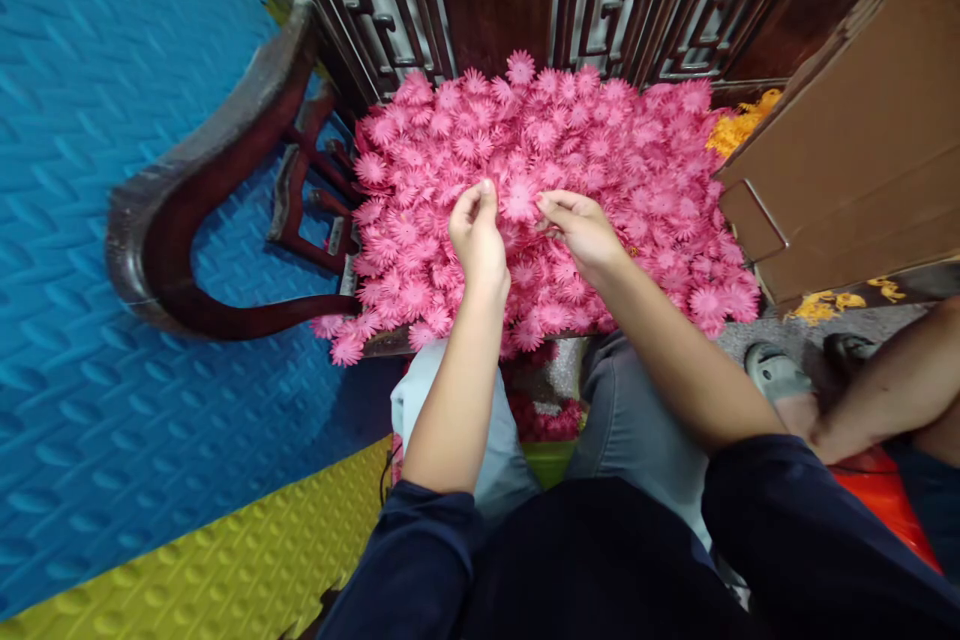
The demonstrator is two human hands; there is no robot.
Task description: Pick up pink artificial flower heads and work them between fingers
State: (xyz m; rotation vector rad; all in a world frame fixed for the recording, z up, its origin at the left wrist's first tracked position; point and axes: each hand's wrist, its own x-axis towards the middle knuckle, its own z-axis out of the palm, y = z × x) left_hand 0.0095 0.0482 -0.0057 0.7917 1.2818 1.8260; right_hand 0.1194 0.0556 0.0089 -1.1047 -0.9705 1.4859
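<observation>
A heap of pink paper flowers (637, 160) covers the seat of a dark wooden chair (187, 210) in front of me. My left hand (477, 238) and my right hand (581, 230) hover over the middle of the heap. Between them sits one pink flower (519, 200), pinched at its left edge by my left fingers and at its right edge by my right fingers. My knees in grey trousers (637, 420) sit just below the chair seat.
A brown cardboard box (847, 140) stands at the right, with orange flowers (739, 125) behind it and scraps below. Another person's arm (885, 400) and sandalled foot (776, 375) are at the right. Blue and yellow foam mats (112, 400) cover the floor at left.
</observation>
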